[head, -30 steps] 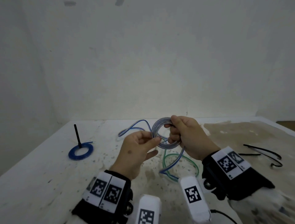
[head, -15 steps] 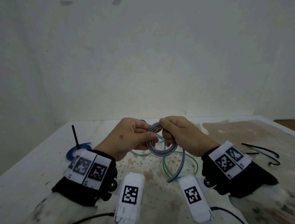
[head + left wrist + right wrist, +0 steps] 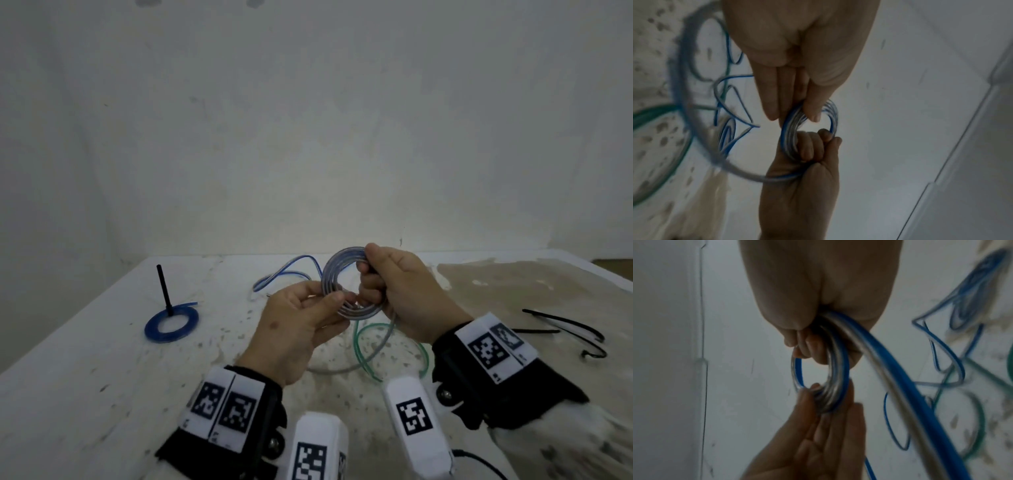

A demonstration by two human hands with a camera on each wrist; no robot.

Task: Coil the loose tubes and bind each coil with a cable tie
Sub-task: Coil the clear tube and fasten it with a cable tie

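Blue coil, far left: a finished blue ring (image 3: 171,323) lies flat on the table (image 3: 68,394), bound with a black cable tie (image 3: 163,289) whose tail stands upright
Loose tube, left of centre: a clear tube with a blue stripe (image 3: 291,270) trails on the table beyond the hands
Left hand: the left hand (image 3: 294,329) pinches the near-left side of the coil between thumb and fairly straight fingers (image 3: 813,112), a narrow hold
Coil in hand: the clear, blue-striped coil (image 3: 334,274) of several turns is held up above the table, between both hands, near centre
Right hand: the right hand (image 3: 407,294) has its fingers (image 3: 807,146) curled through the ring and closed round its right side; the free tail (image 3: 387,337) drops from under this hand to the table
Green tube: a green tube (image 3: 363,346) lies in a loose loop on the table below the hands, not yet coiled
Spare ties, far right: black cable ties (image 3: 568,329) lie well apart from the hands
Handling, as a judgement: the tube looks light, smooth and springy, so the turns will likely want to spring open or slide over each other if the hold loosens
Where to hold, as a judgement: keep all turns squeezed together at one point on the rim with one hand, leaving the opposite side bare for the tie to pass round
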